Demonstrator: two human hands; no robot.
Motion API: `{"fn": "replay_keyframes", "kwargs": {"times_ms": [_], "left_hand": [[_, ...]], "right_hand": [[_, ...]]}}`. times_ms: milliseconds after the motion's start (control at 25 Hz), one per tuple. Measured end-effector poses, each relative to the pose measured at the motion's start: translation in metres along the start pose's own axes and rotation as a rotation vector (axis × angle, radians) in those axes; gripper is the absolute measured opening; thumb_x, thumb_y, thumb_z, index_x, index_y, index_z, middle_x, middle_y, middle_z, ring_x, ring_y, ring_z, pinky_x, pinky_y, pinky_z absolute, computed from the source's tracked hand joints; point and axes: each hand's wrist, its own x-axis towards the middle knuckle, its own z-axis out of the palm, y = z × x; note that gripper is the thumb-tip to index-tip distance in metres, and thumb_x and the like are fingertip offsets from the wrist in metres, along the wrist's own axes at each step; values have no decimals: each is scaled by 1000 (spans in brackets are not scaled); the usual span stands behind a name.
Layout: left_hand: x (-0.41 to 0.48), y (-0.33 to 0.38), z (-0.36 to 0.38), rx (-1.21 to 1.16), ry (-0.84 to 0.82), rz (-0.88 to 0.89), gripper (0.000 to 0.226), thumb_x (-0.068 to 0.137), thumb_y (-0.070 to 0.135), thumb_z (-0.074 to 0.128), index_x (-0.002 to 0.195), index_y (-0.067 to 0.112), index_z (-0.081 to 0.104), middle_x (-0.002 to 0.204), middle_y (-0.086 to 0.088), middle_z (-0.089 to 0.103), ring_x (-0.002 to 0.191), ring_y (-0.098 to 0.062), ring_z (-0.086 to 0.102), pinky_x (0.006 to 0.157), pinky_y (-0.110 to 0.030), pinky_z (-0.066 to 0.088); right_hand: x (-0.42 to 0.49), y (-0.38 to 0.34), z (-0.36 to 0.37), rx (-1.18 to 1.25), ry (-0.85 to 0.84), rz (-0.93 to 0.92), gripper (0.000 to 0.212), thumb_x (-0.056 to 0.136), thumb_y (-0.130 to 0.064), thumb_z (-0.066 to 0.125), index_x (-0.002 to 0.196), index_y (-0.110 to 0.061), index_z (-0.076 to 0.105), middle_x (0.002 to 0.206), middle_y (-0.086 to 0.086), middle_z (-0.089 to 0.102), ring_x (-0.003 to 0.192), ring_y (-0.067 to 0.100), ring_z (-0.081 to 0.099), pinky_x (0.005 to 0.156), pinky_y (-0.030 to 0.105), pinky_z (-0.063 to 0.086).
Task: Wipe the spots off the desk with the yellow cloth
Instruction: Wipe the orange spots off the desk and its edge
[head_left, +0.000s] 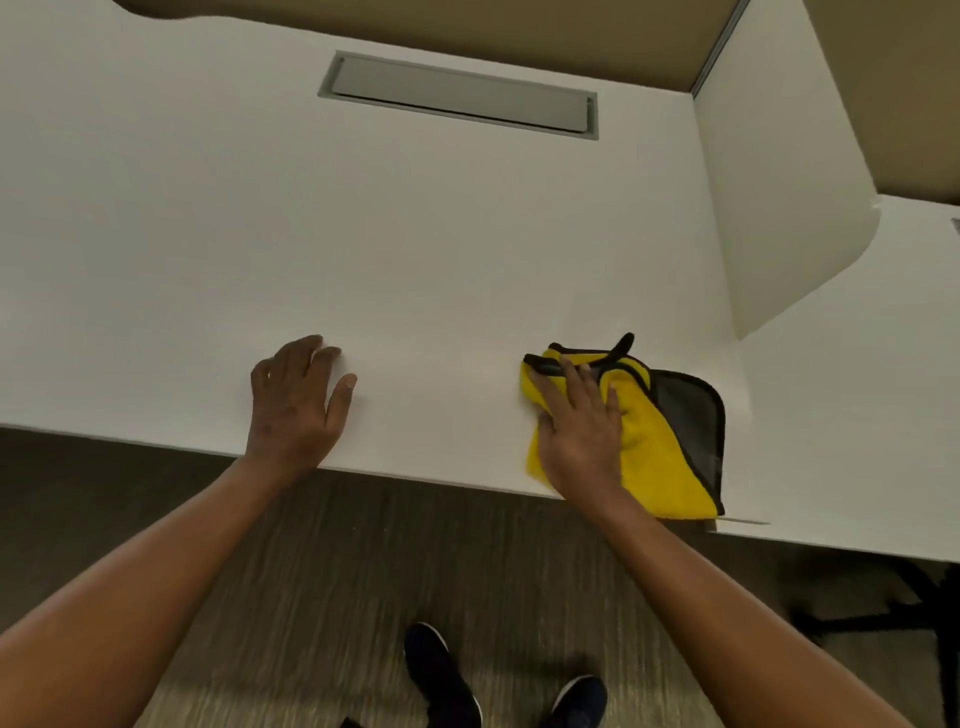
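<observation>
Head view: the right hand (579, 431) lies flat, fingers spread, pressing the yellow cloth (660, 447) onto the white surface (415, 234) near its front edge. Well apart, the left hand (293, 402) rests on the surface — fingers loosely curled, holding nothing.

Office, white desk (415, 234), cable hatch (460, 96), divider (779, 182)

Your head camera is looking steeply down and forward, close over your left hand (296, 402) and right hand (582, 431); no second view is sharing it.
</observation>
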Motion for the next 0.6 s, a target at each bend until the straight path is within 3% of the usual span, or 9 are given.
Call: {"fn": "replay_keyframes", "kwargs": {"times_ms": [80, 160, 280, 400, 480, 600], "left_hand": [[1, -3, 2, 8, 12, -1, 52, 98, 44, 39, 128, 7, 59, 136, -15, 56, 127, -35, 52, 102, -50, 38], [2, -4, 5, -8, 22, -15, 50, 98, 43, 40, 129, 8, 59, 137, -15, 55, 127, -34, 51, 103, -50, 38], [2, -7, 10, -12, 27, -19, 49, 98, 43, 41, 129, 9, 59, 138, -14, 55, 127, -33, 52, 104, -50, 38], [5, -9, 12, -13, 20, -19, 49, 99, 41, 41, 130, 8, 59, 139, -14, 55, 129, -34, 51, 105, -52, 39], [4, -9, 13, -20, 10, -17, 49, 99, 41, 40, 131, 8, 59, 140, -14, 54, 131, -34, 50, 105, -53, 38], [4, -11, 13, -26, 53, 2, 48, 99, 40, 39, 129, 9, 60, 139, -14, 55, 130, -33, 51, 103, -52, 39]], "right_hand": [[45, 18, -4, 17, -53, -110, 49, 95, -19, 57, 142, -32, 52, 159, 4, 39, 150, 28, 31, 121, 53, 16], [102, 41, -9, 11, -44, -84, 50, 95, -17, 55, 142, -32, 53, 158, 2, 41, 148, 28, 33, 120, 53, 18], [175, 45, -5, -28, 69, 211, 49, 95, -17, 50, 142, -30, 51, 157, 5, 40, 145, 31, 34, 120, 57, 17], [220, -8, 17, -41, 81, 509, 49, 95, -20, 43, 143, -26, 48, 159, 13, 34, 146, 36, 29, 119, 59, 16], [225, -64, 34, -21, 42, 425, 50, 96, -21, 41, 145, -27, 46, 161, 13, 30, 148, 36, 26, 121, 57, 12], [195, -145, 58, -25, -17, 78, 54, 97, -21, 38, 151, -29, 40, 162, 11, 30, 150, 34, 23, 122, 52, 6]]}}
